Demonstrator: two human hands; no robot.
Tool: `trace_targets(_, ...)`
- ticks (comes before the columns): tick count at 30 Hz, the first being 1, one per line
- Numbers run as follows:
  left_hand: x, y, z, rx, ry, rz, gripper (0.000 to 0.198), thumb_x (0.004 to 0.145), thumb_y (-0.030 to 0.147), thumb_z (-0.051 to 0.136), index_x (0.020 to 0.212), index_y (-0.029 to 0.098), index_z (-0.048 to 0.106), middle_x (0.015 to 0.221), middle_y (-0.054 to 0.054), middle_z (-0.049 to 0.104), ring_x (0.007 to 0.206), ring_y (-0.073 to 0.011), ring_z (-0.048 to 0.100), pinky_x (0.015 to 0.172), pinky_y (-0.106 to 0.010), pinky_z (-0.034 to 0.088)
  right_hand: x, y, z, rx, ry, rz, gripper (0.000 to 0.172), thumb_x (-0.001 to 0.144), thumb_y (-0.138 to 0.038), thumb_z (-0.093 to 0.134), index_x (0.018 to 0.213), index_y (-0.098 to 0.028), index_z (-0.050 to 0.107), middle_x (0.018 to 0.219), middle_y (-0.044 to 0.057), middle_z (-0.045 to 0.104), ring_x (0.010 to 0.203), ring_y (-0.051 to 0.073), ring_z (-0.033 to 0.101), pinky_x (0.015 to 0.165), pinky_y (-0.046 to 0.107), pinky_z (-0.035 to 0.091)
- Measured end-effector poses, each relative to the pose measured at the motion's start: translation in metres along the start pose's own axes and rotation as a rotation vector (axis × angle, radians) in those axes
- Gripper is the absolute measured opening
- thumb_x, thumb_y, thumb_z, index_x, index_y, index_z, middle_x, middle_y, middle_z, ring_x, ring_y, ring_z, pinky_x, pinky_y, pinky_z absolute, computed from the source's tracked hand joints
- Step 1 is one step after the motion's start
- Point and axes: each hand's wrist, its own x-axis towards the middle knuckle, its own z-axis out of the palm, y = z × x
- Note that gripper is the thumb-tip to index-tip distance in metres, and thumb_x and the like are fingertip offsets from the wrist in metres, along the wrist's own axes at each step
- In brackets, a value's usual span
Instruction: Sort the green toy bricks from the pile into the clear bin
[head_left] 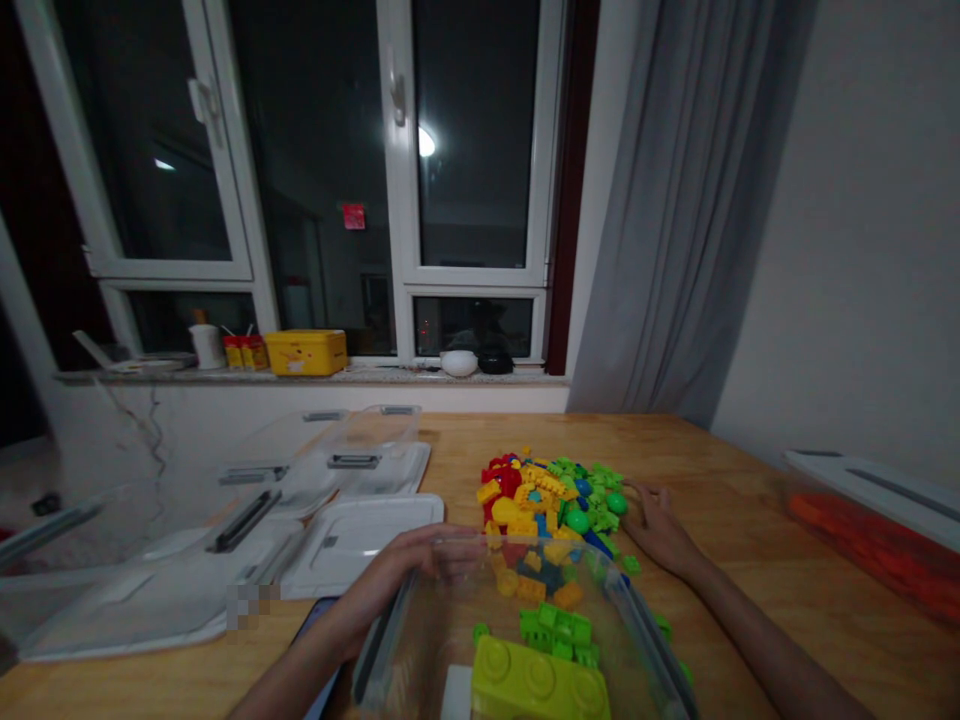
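Observation:
A heap of plastic building blocks (525,500) in red, yellow, blue and green lies on the table. My left hand (435,548) reaches to its left side with fingers stretched out, partly behind the wall of a clear plastic box (442,640). At the heap's right edge is my right hand (660,525), its fingers apart beside the green blocks (604,480); whether they touch is unclear. Close to me, a large yellow-green block (536,685) and a cluster of small green blocks (559,630) show inside or through the clear box.
Clear bins with white lids (367,530) cover the table's left side. A lidded box of orange-red pieces (870,540) stands at the right edge. Beyond the wooden table (465,450), a yellow box (306,352) and a white bowl (459,363) sit on the windowsill.

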Motion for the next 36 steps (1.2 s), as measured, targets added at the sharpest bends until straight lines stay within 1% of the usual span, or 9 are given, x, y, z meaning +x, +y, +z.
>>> trace_targets(3, 0.001, -0.002, -0.002, -0.022, 0.012, 0.007, 0.056, 0.063, 0.008, 0.048, 0.113, 0.018, 0.071, 0.123, -0.01, 0.071, 0.121, -0.0317, 0.06, 0.113, -0.054, 0.03, 0.001, -0.003, -0.002, 0.047, -0.016, -0.047, 0.056, 0.082, -0.037, 0.053, 0.135, -0.02, 0.047, 0.129, 0.015, 0.053, 0.124, 0.03, 0.051, 0.104, 0.048, 0.043)
trace_targets(6, 0.001, 0.0, 0.0, -0.019, 0.031, -0.005, 0.056, 0.062, 0.006, 0.047, 0.111, 0.018, 0.072, 0.118, -0.009, 0.073, 0.117, -0.0306, 0.063, 0.112, -0.053, 0.031, 0.003, -0.004, -0.003, 0.115, -0.023, -0.113, 0.045, 0.078, -0.036, 0.055, 0.12, -0.019, 0.056, 0.121, 0.013, 0.062, 0.115, 0.029, 0.057, 0.102, 0.046, 0.044)
trace_targets(10, 0.0, 0.006, 0.006, -0.034, 0.053, -0.017, 0.054, 0.062, 0.004, 0.047, 0.107, 0.018, 0.073, 0.113, -0.007, 0.075, 0.113, -0.0291, 0.065, 0.111, -0.05, 0.035, 0.003, -0.011, -0.006, 0.135, -0.001, -0.072, 0.037, 0.078, -0.041, 0.057, 0.108, -0.019, 0.06, 0.097, 0.008, 0.069, 0.084, 0.025, 0.065, 0.079, 0.039, 0.053)
trace_targets(14, -0.001, 0.007, 0.008, -0.039, 0.067, -0.024, 0.053, 0.062, 0.004, 0.048, 0.106, 0.019, 0.074, 0.112, -0.006, 0.076, 0.112, -0.0289, 0.065, 0.11, -0.049, 0.035, 0.002, -0.021, -0.012, 0.152, 0.025, 0.01, 0.043, 0.081, -0.048, 0.055, 0.111, -0.016, 0.059, 0.078, 0.003, 0.067, 0.065, 0.02, 0.061, 0.063, 0.033, 0.05)
trace_targets(18, 0.0, 0.002, 0.002, -0.036, 0.047, -0.011, 0.055, 0.063, 0.003, 0.046, 0.108, 0.019, 0.073, 0.115, -0.008, 0.074, 0.113, -0.0289, 0.065, 0.111, -0.05, 0.033, 0.002, -0.034, -0.021, 0.151, 0.055, 0.064, 0.045, 0.084, -0.053, 0.053, 0.109, -0.017, 0.061, 0.073, 0.003, 0.066, 0.066, 0.021, 0.06, 0.062, 0.032, 0.048)
trace_targets(22, 0.0, -0.001, -0.003, -0.024, 0.041, -0.014, 0.055, 0.064, 0.005, 0.046, 0.111, 0.018, 0.072, 0.116, -0.009, 0.074, 0.113, -0.0305, 0.065, 0.11, -0.053, 0.033, 0.004, -0.051, -0.033, 0.101, 0.135, 0.073, 0.042, 0.086, -0.057, 0.05, 0.093, -0.018, 0.064, 0.068, 0.002, 0.063, 0.063, 0.02, 0.058, 0.059, 0.03, 0.043)
trace_targets(27, 0.001, -0.001, -0.004, 0.008, 0.052, -0.011, 0.056, 0.063, 0.005, 0.046, 0.111, 0.018, 0.072, 0.118, -0.009, 0.073, 0.114, -0.0309, 0.065, 0.111, -0.052, 0.033, 0.001, -0.084, -0.048, 0.162, 0.192, 0.052, 0.038, 0.087, -0.057, 0.051, 0.086, -0.02, 0.062, 0.063, -0.002, 0.057, 0.059, 0.017, 0.053, 0.055, 0.027, 0.038)
trace_targets(33, -0.001, 0.002, -0.001, 0.02, 0.054, -0.014, 0.054, 0.064, 0.007, 0.048, 0.112, 0.019, 0.071, 0.119, -0.008, 0.073, 0.117, -0.0312, 0.062, 0.111, -0.052, 0.033, -0.018, -0.144, -0.063, 0.41, 0.095, -0.05, 0.035, 0.087, -0.056, 0.053, 0.085, -0.022, 0.06, 0.076, 0.001, 0.063, 0.073, 0.018, 0.057, 0.066, 0.027, 0.045)
trace_targets(36, -0.002, 0.003, 0.002, 0.008, 0.06, -0.012, 0.055, 0.065, 0.006, 0.047, 0.113, 0.017, 0.071, 0.119, -0.009, 0.073, 0.116, -0.0306, 0.063, 0.11, -0.05, 0.035, -0.033, -0.175, -0.07, 0.567, -0.079, -0.093, 0.031, 0.085, -0.051, 0.06, 0.097, -0.022, 0.061, 0.09, 0.003, 0.066, 0.085, 0.021, 0.061, 0.076, 0.03, 0.048)
